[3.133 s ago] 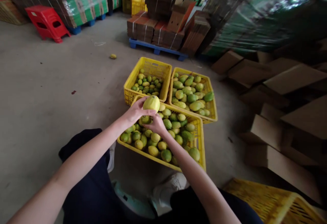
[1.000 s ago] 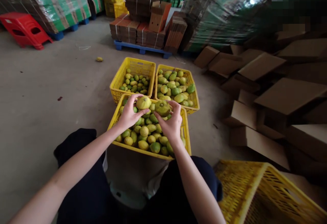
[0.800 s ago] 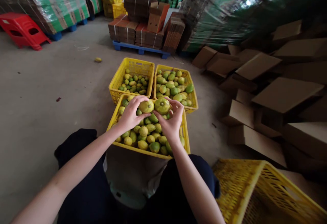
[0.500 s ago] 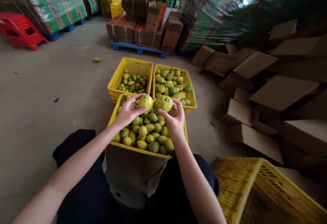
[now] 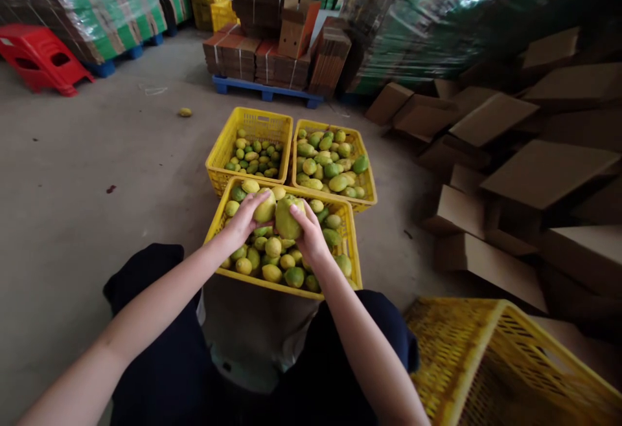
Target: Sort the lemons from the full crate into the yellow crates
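My left hand [image 5: 247, 220] is closed around a yellow lemon [image 5: 265, 208]. A larger, lumpy yellow-green lemon [image 5: 287, 220] is gripped by my right hand [image 5: 310, 237], thumb across its near side. The two fruits are held close side by side above the near yellow crate [image 5: 282, 289], which is full of yellow and green lemons [image 5: 272, 273]. Behind it on the left stands a yellow crate [image 5: 228, 122] with smaller lemons [image 5: 253, 157]. To the right of that, another crate [image 5: 371, 183] holds bigger lemons [image 5: 339, 183].
An empty yellow crate [image 5: 451, 348] lies at the lower right. Open cardboard boxes [image 5: 549, 173] are heaped on the right. One lemon [image 5: 185, 112] lies on the floor. Farther back are a red stool [image 5: 41, 57] and flattened cartons [image 5: 233, 54] on a blue pallet [image 5: 266, 91].
Both hands have come down and slightly left toward the near crate, still holding their lemons. The right hand has turned its lemon, and more of the crate's far side shows.
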A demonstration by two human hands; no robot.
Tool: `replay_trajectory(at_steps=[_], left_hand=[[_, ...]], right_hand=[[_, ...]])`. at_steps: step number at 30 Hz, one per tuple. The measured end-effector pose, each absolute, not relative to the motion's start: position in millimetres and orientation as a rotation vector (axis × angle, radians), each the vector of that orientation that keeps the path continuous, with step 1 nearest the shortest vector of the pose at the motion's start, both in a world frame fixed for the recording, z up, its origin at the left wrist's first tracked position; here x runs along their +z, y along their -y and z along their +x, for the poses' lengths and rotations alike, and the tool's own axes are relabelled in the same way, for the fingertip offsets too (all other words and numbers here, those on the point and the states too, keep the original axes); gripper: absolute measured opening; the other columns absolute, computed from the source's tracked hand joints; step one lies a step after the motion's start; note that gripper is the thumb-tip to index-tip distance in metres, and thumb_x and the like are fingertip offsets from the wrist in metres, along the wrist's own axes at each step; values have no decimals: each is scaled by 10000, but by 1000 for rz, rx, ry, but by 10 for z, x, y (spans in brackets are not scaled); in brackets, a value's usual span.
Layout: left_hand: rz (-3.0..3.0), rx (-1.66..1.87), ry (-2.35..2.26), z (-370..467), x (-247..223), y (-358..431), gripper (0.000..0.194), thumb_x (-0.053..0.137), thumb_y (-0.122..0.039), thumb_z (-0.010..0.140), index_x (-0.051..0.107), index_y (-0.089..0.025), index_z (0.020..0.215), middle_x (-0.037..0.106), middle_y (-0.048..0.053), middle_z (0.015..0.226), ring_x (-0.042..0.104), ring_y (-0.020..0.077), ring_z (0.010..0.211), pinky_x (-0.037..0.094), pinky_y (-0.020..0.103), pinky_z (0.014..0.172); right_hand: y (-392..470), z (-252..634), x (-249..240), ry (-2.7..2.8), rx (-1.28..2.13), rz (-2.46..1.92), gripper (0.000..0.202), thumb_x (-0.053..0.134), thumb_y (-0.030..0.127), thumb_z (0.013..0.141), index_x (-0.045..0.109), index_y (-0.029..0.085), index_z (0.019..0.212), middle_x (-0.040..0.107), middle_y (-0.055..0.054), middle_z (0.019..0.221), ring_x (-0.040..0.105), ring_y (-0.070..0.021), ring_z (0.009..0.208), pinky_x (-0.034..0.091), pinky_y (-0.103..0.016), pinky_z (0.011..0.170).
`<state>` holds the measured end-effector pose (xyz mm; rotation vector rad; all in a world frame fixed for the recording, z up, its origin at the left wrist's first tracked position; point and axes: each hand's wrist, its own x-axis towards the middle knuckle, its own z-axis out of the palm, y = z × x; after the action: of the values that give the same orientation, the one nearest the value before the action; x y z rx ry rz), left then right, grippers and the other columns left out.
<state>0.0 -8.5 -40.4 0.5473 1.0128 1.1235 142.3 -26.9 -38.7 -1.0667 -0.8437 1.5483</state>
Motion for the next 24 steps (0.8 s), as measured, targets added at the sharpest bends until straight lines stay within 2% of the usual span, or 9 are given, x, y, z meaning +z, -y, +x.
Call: replay_trajectory(at_steps=[5,10,16,20,24], left_hand=[[391,1111,-1020,-9,-369,54,174,696,-338,780,667,-190,866,715,20,777,688,172,728,528,212,500],[245,1115,-939,-46,-267,57,214,646,-360,824,660,-159,896,683,20,736,648,133,593,515,207,451],[139,1044,-841,-75,-200,79,221,574,-358,840,647,-151,827,636,17,659,605,117,525,417,182,359],[226,1021,-846,-73,-182,107,226,563,-364,806,640,-162,740,620,16,631,579,121,491,355,192,329],[421,1031,-809,-90,-188,127,245,581,-391,756,640,-166,681,613,23,613,583,137,500,361,201,325]], right_hand=[[287,1443,-347,795,1574,-1016,385,772,525,684,593,246,881,706,13,800,714,-239,794,578,-298,507],[237,1486,-339,757,1516,-991,379,784,466,647,631,225,896,747,-11,867,727,-257,837,609,-336,597],[271,1393,-342,701,1572,-1000,455,639,671,724,645,221,793,742,-47,728,746,-298,814,614,-388,580],[320,1364,-335,760,1527,-1008,460,687,672,669,684,212,676,749,-62,708,741,-297,794,614,-369,573],[342,1382,-327,773,1513,-982,473,667,674,680,715,204,681,740,-61,681,742,-294,761,617,-374,573]])
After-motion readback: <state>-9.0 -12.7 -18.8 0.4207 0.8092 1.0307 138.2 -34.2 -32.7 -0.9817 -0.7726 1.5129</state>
